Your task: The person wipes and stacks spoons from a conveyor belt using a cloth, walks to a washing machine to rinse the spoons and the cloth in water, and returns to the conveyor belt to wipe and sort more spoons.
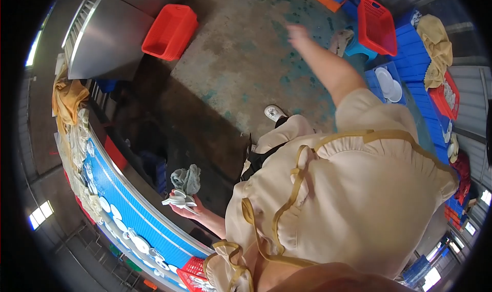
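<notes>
My left hand [192,210] grips a small bundle of white spoons [178,199] with a grey rag [187,179] bunched against them, just off the near edge of the blue conveyor belt [128,210], where more white dishes [136,240] ride. I judge I'm mid-way through gathering and drying. My right hand [297,33] stretches far out over the concrete floor toward the blue crates [410,51] and red basket [376,25]; blurred, so I cannot tell if it's open. Next calls for reaching a crate.
</notes>
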{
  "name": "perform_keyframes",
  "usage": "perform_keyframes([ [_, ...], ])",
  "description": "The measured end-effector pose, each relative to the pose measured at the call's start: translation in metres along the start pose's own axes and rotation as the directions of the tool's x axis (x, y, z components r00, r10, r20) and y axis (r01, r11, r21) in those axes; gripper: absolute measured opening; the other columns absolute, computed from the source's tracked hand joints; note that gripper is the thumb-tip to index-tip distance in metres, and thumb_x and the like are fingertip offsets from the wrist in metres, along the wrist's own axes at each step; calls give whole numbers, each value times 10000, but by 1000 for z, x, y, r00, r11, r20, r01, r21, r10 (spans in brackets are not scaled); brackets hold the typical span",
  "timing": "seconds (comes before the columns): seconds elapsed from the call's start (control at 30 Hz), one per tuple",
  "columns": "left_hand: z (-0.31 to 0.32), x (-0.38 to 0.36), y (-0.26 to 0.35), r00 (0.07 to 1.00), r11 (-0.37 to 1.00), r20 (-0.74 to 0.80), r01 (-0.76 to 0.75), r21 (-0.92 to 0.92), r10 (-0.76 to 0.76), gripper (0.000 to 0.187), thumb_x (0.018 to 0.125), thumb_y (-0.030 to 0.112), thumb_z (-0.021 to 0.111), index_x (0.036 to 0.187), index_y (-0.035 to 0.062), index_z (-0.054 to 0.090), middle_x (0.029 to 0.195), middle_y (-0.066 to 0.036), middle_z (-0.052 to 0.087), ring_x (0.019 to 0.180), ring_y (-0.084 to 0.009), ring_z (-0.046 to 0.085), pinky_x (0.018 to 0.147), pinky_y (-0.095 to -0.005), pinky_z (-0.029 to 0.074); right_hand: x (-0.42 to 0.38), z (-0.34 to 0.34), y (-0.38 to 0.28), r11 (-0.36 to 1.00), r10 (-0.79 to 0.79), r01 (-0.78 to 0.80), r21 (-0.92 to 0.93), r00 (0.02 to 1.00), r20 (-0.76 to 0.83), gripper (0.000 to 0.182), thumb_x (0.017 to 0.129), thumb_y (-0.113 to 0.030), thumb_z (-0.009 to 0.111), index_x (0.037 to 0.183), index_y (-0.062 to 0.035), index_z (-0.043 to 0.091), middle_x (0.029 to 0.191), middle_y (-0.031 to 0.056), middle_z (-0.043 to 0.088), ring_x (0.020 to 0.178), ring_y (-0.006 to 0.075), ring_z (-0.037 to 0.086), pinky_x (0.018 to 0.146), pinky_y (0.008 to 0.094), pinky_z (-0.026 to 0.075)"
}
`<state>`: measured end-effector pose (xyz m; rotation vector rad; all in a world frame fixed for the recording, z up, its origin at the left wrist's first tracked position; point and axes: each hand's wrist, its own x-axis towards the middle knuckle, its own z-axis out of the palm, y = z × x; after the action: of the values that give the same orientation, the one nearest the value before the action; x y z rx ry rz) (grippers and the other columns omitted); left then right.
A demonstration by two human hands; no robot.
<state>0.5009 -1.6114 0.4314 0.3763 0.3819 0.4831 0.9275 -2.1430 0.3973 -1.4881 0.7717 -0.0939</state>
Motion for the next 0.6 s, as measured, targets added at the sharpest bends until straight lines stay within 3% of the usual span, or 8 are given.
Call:
perform_keyframes([
  [0.07,3,2,-7,970,936,46,-242,256,238,359,771,353,491,956,59,581,989,-74,585,970,-221,522,889,-429,350,-93,118,-24,941,38,122,-314,888,459,323,689,-205,650,973,-91,545,831,68,578,688,180,550,594,303,456],
  [0.1,0,3,-14,884,760,153,-459,460,441,378,765,387,484,950,74,586,1009,-67,575,997,-232,502,915,-455,307,-109,186,2,884,37,313,-347,694,719,288,692,-247,640,928,-97,575,826,59,583,711,180,553,618,315,454],
  [0.13,-13,-9,-14,887,774,95,-443,452,452,378,765,387,484,950,74,586,1009,-67,575,997,-232,502,915,-455,307,-199,230,-18,536,-43,784,-313,395,918,279,723,-301,578,903,-87,592,838,80,590,774,220,558,668,346,445],
  [0.17,-16,-18,-6,947,913,-79,-273,304,310,383,761,388,492,963,74,582,1020,-71,570,1004,-242,496,920,-462,299,-258,283,-11,218,49,976,32,-44,998,314,737,-332,520,904,-75,589,880,118,582,832,269,542,718,373,428],
  [0.2,-8,-10,23,967,988,-219,-104,119,128,390,758,388,501,975,73,577,1031,-74,565,1011,-252,489,924,-470,292,-331,328,-31,191,131,938,290,-317,939,310,738,-326,523,906,-72,587,876,118,582,826,266,543,713,370,429],
  [0.27,5,-29,32,974,990,-189,-108,89,124,390,764,381,494,985,68,566,1035,-79,559,1000,-249,496,905,-461,317,-445,349,-69,272,255,753,599,-657,709,302,742,-312,530,909,-66,583,869,117,581,813,259,544,703,365,431],
  [0.4,14,-81,73,958,972,-178,-210,107,227,390,778,367,481,1006,58,545,1043,-87,546,980,-244,509,866,-444,367,-612,337,-113,497,325,366,786,-919,223,288,748,-286,542,916,-55,575,855,116,581,787,245,547,683,355,435],
  [0.6,-28,-187,236,784,807,-196,-579,115,590,391,798,347,461,1037,42,513,1056,-99,528,950,-236,528,807,-419,442,-753,374,-59,603,298,74,794,-944,-139,268,758,-246,561,926,-37,564,834,113,581,748,224,552,653,339,440],
])
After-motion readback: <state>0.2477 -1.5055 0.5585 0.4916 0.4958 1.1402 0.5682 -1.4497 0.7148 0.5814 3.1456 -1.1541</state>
